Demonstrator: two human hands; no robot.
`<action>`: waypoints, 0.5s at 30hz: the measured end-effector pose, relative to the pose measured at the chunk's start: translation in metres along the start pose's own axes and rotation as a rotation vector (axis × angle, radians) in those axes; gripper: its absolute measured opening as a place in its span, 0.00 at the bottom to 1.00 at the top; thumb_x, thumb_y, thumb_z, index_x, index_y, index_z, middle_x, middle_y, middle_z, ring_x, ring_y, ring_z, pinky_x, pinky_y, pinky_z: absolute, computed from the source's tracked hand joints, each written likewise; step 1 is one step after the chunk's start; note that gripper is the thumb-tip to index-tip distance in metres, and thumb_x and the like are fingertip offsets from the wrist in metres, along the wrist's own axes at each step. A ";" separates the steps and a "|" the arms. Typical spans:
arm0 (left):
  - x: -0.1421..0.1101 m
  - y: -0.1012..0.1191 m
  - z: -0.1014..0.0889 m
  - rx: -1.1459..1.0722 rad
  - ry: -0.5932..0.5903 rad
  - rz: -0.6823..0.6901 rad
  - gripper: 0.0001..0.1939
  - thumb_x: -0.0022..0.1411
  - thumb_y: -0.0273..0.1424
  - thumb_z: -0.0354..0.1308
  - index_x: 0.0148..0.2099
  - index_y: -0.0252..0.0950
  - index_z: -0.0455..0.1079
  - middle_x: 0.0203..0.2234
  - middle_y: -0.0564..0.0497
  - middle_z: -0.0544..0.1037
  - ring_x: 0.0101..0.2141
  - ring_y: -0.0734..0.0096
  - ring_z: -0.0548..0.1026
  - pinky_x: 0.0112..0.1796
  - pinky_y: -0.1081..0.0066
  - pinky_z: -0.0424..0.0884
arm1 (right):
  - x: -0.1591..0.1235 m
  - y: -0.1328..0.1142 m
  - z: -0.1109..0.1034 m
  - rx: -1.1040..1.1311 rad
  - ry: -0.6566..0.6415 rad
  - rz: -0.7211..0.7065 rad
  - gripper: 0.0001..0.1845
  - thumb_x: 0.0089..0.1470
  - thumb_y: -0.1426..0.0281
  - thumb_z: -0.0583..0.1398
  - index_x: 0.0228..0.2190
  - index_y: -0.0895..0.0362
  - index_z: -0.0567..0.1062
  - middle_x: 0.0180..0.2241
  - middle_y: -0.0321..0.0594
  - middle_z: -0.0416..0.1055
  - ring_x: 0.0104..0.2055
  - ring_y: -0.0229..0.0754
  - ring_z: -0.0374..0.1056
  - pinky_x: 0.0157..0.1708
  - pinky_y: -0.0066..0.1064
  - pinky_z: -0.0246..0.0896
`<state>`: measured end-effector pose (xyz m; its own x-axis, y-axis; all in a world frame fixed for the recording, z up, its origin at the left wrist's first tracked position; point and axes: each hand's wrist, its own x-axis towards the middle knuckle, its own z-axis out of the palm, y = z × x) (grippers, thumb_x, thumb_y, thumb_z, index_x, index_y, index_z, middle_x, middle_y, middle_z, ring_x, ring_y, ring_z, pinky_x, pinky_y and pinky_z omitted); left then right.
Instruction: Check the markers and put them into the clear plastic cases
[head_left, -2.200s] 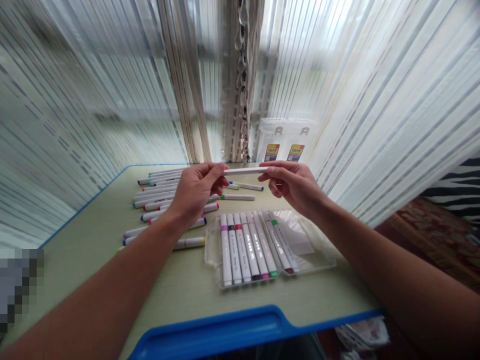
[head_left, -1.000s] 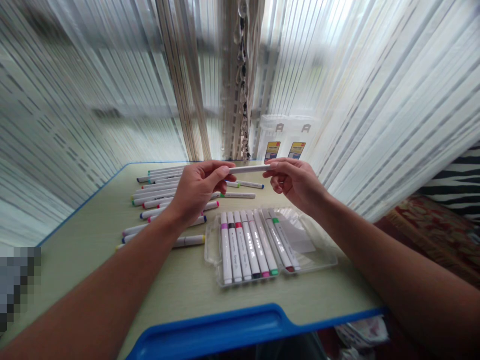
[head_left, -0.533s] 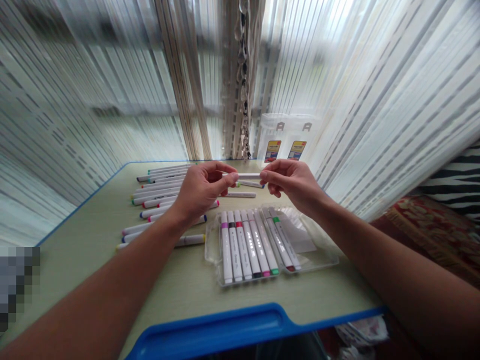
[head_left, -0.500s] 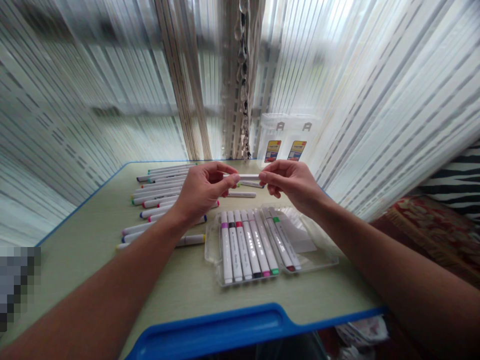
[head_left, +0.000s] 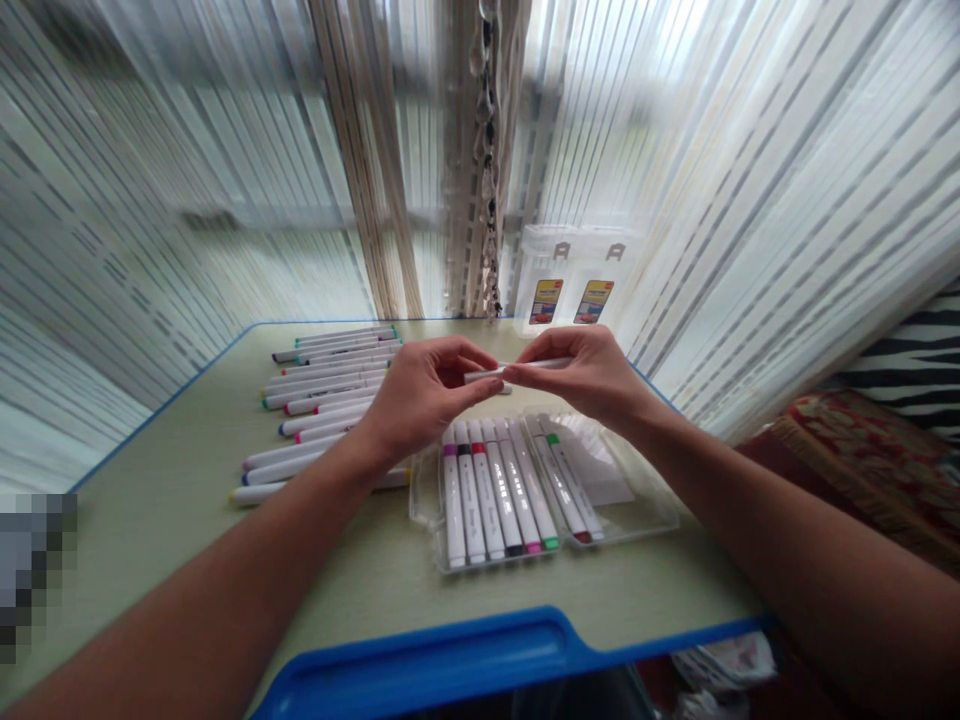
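Note:
Both hands hold one white marker (head_left: 484, 375) level in the air above the far end of a clear plastic case (head_left: 637, 515). My left hand (head_left: 424, 395) pinches its left end between thumb and fingers. My right hand (head_left: 585, 370) is closed over its right part, hiding most of the barrel. The case lies open on the pale green table (head_left: 150, 500) and holds several white markers (head_left: 499, 490) side by side with coloured caps. Its right half has only a paper insert.
Several loose white markers (head_left: 315, 400) lie in rows on the table's left far side. A clear package with yellow labels (head_left: 574, 275) stands at the back against striped curtains. The table's blue rim (head_left: 450, 660) runs along the near edge. Patterned fabric lies right.
My hands have come closer together along the marker and dropped slightly toward the case. The right hand now covers more of the barrel, so less of the marker shows.

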<state>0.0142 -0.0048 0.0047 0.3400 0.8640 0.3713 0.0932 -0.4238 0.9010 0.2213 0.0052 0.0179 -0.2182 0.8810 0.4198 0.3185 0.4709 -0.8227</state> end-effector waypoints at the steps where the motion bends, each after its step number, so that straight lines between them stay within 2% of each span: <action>1: 0.000 -0.001 0.000 0.007 -0.007 0.014 0.12 0.55 0.31 0.70 0.40 0.31 0.78 0.34 0.44 0.83 0.34 0.65 0.81 0.35 0.69 0.76 | 0.000 0.001 0.000 -0.019 0.003 -0.003 0.21 0.39 0.55 0.74 0.23 0.61 0.81 0.21 0.38 0.72 0.23 0.34 0.61 0.21 0.27 0.52; 3: -0.002 0.000 0.001 0.064 -0.011 0.054 0.11 0.57 0.32 0.68 0.41 0.32 0.78 0.34 0.43 0.83 0.34 0.65 0.81 0.35 0.69 0.76 | 0.000 0.002 0.000 -0.054 0.002 -0.004 0.21 0.39 0.55 0.74 0.23 0.61 0.81 0.20 0.38 0.71 0.23 0.34 0.60 0.21 0.27 0.50; 9: -0.005 0.009 0.003 0.444 0.050 0.214 0.06 0.59 0.31 0.66 0.38 0.34 0.80 0.29 0.47 0.82 0.29 0.70 0.77 0.32 0.71 0.72 | -0.002 0.005 0.002 -0.077 -0.022 0.058 0.22 0.38 0.54 0.75 0.22 0.61 0.81 0.20 0.38 0.71 0.22 0.34 0.60 0.20 0.27 0.49; 11: -0.005 0.010 0.003 0.462 0.063 0.229 0.07 0.59 0.32 0.66 0.38 0.35 0.80 0.29 0.47 0.82 0.28 0.70 0.76 0.32 0.70 0.72 | -0.002 0.004 0.003 -0.051 -0.030 0.084 0.22 0.37 0.54 0.75 0.22 0.61 0.81 0.19 0.38 0.70 0.22 0.34 0.59 0.19 0.27 0.47; 15: -0.003 0.008 0.002 0.351 0.068 0.169 0.10 0.59 0.35 0.67 0.41 0.34 0.80 0.32 0.45 0.83 0.31 0.67 0.79 0.35 0.69 0.74 | -0.002 0.003 0.002 0.050 -0.048 0.131 0.21 0.38 0.54 0.74 0.22 0.60 0.81 0.19 0.37 0.70 0.22 0.33 0.58 0.19 0.27 0.46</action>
<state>0.0156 -0.0113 0.0105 0.3165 0.7848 0.5328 0.3594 -0.6190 0.6984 0.2202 0.0049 0.0142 -0.2221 0.9308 0.2903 0.3007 0.3486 -0.8878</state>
